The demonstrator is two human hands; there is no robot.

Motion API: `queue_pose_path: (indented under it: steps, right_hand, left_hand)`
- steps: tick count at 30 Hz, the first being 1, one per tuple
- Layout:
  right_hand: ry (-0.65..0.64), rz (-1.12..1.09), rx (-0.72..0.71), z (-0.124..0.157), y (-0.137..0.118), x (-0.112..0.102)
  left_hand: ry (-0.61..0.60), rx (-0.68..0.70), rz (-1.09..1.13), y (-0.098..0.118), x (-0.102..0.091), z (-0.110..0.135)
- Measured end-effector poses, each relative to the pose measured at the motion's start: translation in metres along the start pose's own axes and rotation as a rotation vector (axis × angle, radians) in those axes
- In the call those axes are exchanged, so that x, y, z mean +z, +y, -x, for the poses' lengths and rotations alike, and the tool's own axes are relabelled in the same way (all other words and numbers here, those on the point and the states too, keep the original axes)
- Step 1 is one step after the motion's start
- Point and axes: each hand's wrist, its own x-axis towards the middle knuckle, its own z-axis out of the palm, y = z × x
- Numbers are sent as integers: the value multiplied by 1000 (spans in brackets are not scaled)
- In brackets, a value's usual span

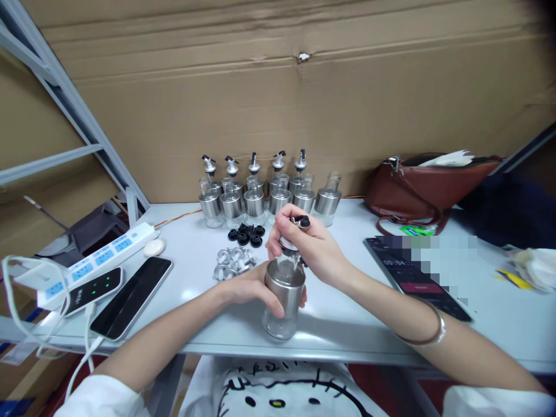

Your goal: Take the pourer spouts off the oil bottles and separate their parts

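My left hand (pixel 251 286) wraps round the steel sleeve of a small glass dispenser bottle (pixel 284 295) that stands near the table's front edge. My right hand (pixel 309 243) is closed over the bottle's top, fingers pinching its silver pourer cap with a black spout (pixel 299 222). Just behind my left hand lie several loose silver pourer caps (pixel 232 262) and, beyond them, a cluster of black stoppers (pixel 247 234). Two rows of like bottles (pixel 264 194) stand at the back of the white table (pixel 347 324); the rear ones carry pourers, the front ones are uncapped.
A white power strip (pixel 104 252), a power bank (pixel 94 289) and a black phone (pixel 132 295) lie at the left with cables. A tablet (pixel 412 278) showing a timer lies at the right. A brown handbag (pixel 428 182) sits back right. Cardboard (pixel 278 87) forms the backdrop.
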Motion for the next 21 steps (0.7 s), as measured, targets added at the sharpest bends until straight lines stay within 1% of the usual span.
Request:
queue_pose_path:
  steps: [3, 5, 7, 9, 12, 14, 16, 19, 21]
  right_hand:
    - [-42, 92, 43, 1, -9, 0]
    - [-67, 80, 94, 1, -14, 0]
    - [-78, 9, 157, -1, -16, -1]
    - [-59, -98, 229, -3, -16, -2]
    - [25, -236, 287, -6, -10, -4]
    - [90, -269, 250, -8, -5, -4]
    - [118, -237, 158, -8, 0, -3]
    - [85, -126, 45, -6, 2, 0]
    - [47, -73, 29, -4, 0, 0]
  left_hand:
    - [2, 19, -72, 3, 2, 0]
    - [5, 26, -100, 4, 3, 0]
    - [2, 26, -99, 4, 4, -1]
    - [6, 12, -68, 4, 5, -2]
    - [45, -19, -3, 2, 7, -3]
    - [82, -25, 21, 2, 8, -3]
    - [105, -12, 3, 3, 8, -3]
    - [98, 25, -74, 6, 7, -2]
    - [85, 32, -90, 7, 6, -2]
